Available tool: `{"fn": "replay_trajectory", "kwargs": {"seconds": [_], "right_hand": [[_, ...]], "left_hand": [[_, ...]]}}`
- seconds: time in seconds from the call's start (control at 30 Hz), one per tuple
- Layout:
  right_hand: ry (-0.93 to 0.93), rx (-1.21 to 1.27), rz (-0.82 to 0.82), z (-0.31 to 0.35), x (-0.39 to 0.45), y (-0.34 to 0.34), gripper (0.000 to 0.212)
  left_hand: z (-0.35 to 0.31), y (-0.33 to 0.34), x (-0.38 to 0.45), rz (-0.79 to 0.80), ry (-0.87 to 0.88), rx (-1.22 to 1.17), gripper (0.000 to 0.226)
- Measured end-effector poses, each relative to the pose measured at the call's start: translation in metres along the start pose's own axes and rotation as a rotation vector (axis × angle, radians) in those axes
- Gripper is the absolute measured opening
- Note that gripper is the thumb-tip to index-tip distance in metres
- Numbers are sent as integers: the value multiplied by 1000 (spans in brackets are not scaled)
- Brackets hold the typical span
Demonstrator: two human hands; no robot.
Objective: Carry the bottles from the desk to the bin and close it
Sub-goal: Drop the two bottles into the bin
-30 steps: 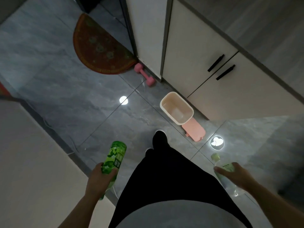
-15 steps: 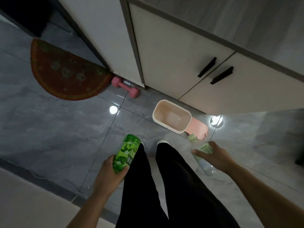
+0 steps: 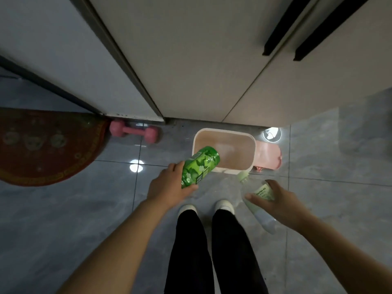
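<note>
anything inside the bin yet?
The bin stands open, and the inner wall and floor that show look bare. The green bottle in the left hand covers its near-left corner, so that part can't be checked. The right hand holds the clear bottle.

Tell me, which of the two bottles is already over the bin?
The green bottle in the left hand; its top overlaps the open bin. The clear bottle is short of it.
</note>
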State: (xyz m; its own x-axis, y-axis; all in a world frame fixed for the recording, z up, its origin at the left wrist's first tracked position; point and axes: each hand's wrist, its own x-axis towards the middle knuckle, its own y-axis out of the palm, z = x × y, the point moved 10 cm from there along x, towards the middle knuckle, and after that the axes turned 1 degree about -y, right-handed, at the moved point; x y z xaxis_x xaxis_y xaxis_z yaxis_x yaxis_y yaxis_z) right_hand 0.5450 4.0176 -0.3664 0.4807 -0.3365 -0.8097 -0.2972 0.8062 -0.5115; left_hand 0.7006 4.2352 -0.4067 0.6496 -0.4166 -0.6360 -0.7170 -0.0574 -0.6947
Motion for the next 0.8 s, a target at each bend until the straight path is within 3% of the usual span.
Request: {"fn": "replay_trajectory", "kwargs": {"seconds": [0.17,0.43,0.8], "right_hand": [[-103,-54,-21,-15,58,26,77],[-241,-97,-102,-30,131,29,81],[-359,-222,-139,-15,179,31,78]], "left_hand": [[-53,43,83,-3,259,305,80],[-111,119,185,-46,502,518,74],[-81,199,264,45,441,564,66]]}}
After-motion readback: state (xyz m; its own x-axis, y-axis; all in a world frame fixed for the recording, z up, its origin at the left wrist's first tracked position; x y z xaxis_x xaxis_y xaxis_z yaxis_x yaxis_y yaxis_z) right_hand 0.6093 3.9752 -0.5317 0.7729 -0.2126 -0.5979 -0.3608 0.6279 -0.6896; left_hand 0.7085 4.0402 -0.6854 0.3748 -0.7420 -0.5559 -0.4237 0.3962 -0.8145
